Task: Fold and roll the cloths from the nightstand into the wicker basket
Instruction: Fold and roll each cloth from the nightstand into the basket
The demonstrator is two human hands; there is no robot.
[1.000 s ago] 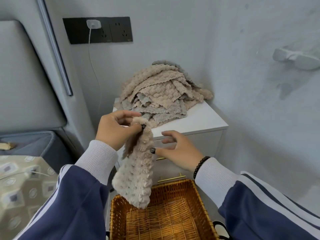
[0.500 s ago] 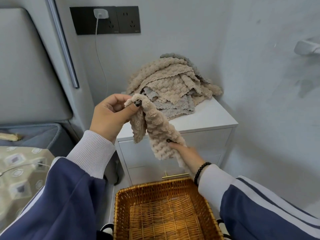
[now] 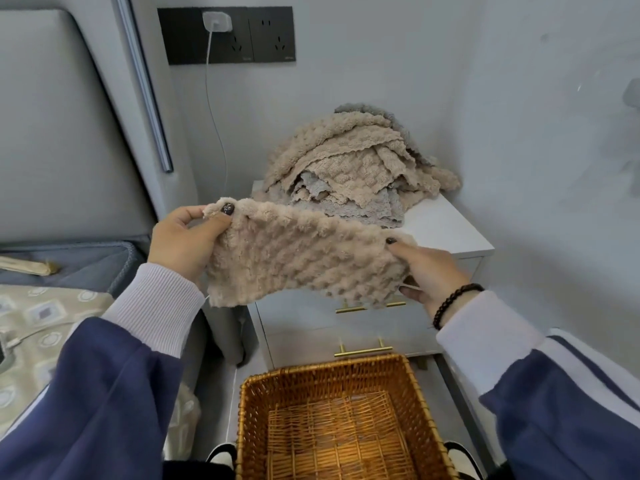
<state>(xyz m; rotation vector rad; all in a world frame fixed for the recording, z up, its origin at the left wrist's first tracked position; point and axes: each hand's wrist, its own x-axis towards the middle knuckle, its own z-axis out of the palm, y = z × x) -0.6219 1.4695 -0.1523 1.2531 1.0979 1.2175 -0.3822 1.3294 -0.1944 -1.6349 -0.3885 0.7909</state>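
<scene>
Cloth point(image 3: 304, 258), beige, nubby, rectangular

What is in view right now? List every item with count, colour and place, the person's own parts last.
held cloth: one, beige, stretched between both hands above the basket
cloth pile: count unclear, beige and grey, heaped on the nightstand
nightstand: one, white with two gold handles, in the corner
wicker basket: one, golden brown, on the floor before the nightstand, no cloth inside
socket panel: one, black, on the wall
charger: one, white, plugged into the panel, cable hanging down
headboard: one, grey, at left
bedding: patterned beige, lower left
bracelet: one, black beads, right wrist
left hand: pinches the cloth's left edge
right hand: pinches the cloth's right edge
</scene>
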